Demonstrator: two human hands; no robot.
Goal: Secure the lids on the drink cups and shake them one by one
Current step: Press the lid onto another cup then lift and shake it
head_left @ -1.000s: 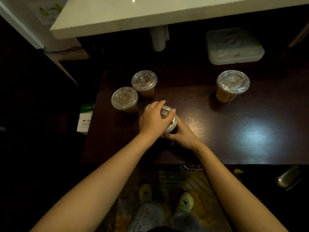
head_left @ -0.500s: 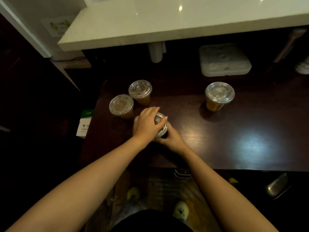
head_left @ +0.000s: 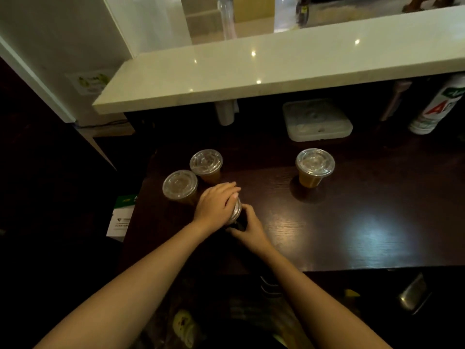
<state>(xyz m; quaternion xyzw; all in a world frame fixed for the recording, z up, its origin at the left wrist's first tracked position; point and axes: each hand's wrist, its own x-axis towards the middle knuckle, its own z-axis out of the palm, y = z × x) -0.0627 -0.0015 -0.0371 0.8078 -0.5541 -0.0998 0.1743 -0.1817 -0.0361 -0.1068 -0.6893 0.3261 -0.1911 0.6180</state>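
Clear plastic lid point(head_left: 236, 210) pressed by left hand point(head_left: 216, 205); right hand point(head_left: 247, 226) below clamps dark drink cup point(head_left: 239, 224), steadying it for sealing.

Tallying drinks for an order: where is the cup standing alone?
In the head view, the lone clear-lidded plastic cup of amber drink stands on the dark wooden table, right of both hands, before the grey square container.

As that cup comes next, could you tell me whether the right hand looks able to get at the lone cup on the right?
Probably yes: bare table lies between the right hand and the lone cup.
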